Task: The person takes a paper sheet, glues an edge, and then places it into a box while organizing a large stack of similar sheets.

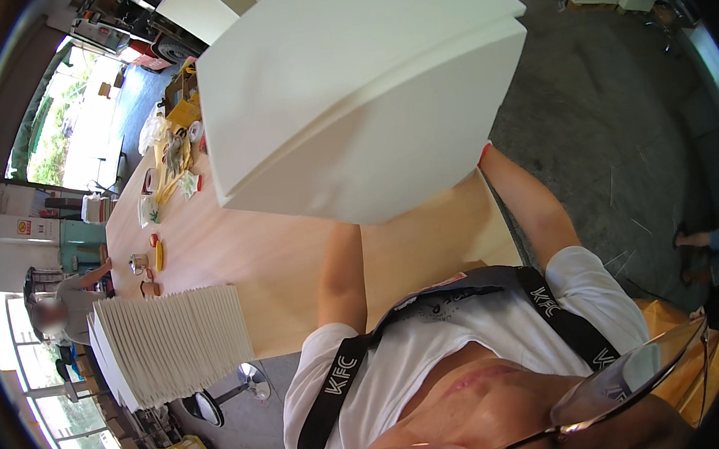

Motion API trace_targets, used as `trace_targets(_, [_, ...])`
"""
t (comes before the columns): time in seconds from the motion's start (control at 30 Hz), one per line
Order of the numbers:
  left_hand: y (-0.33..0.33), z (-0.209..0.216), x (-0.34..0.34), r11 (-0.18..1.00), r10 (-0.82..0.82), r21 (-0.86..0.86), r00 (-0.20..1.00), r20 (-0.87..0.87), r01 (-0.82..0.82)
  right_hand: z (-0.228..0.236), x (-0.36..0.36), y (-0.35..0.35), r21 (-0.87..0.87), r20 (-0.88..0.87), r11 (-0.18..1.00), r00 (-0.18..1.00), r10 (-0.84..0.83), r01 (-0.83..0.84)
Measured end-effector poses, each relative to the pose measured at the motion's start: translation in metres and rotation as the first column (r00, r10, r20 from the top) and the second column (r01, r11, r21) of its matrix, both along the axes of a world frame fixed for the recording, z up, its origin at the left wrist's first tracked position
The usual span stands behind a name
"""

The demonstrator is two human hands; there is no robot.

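Note:
A large white panelled piece rises in front of me above the table's far part. Two broad, smooth faces of it meet along a double edge that runs from lower left to upper right. Whether it is a box or joined boards, I cannot tell. My left forearm reaches up to its lower edge, and the left hand is hidden behind it. Bent around the right side, my right forearm ends at the piece's right edge, with a bit of red at the wrist. The right fingers are hidden too.
A stack of white panels stands on the wooden table at the left. Behind it lie a metal cup, a yellow tool and tape rolls. A person stands at the left; another person's leg shows at right.

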State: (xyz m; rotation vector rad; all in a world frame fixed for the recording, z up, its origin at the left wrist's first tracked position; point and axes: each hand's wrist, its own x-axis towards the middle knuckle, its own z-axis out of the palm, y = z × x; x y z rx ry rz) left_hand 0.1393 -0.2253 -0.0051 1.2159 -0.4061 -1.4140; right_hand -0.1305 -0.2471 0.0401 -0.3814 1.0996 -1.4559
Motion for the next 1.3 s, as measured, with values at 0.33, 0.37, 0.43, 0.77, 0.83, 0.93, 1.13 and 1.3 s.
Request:
trace_targets(0.33, [0.115, 0.001, -0.006, 0.999, -0.049, -0.006, 0.994, -0.099, 0.049, 0.009, -0.009, 0.118, -0.009, -0.003, 0.997, 0.997, -0.075, 0.075])
trace_targets(0.37, [0.124, -0.001, -0.008, 0.999, -0.051, -0.006, 0.993, -0.110, 0.050, 0.009, -0.010, 0.127, -0.008, -0.003, 0.997, 0.997, -0.082, 0.082])
trace_targets(0.43, [0.135, -0.003, -0.018, 0.998, -0.056, -0.010, 0.990, -0.132, 0.055, 0.011, -0.015, 0.139, -0.017, -0.013, 0.996, 0.996, -0.093, 0.092])
trace_targets(0.77, [0.168, 0.080, 0.044, 0.865, 0.069, -0.501, 0.990, 0.122, 0.001, 0.097, -0.081, 0.161, -0.247, -0.178, 0.969, 0.982, -0.063, 0.017])
trace_targets(0.83, [0.200, 0.184, 0.049, 0.760, 0.159, -0.640, 0.922, 0.354, 0.115, 0.154, -0.124, 0.157, -0.307, -0.327, 0.947, 0.945, -0.008, -0.098])
trace_targets(0.93, [0.258, 0.315, 0.050, 0.624, 0.228, -0.660, 0.710, 0.666, 0.418, 0.230, -0.180, 0.135, -0.172, -0.605, 0.900, 0.764, 0.224, -0.400])
trace_targets(1.13, [0.287, 0.397, 0.012, 0.841, 0.210, -0.198, 0.033, 0.977, 0.503, 0.348, -0.117, 0.197, 0.087, -0.896, 0.749, 0.278, 0.347, -0.656])
trace_targets(1.3, [0.286, 0.412, -0.007, 0.909, 0.110, -0.094, -0.016, 0.994, 0.405, 0.360, -0.122, 0.193, 0.144, -0.908, 0.699, 0.187, 0.374, -0.701])
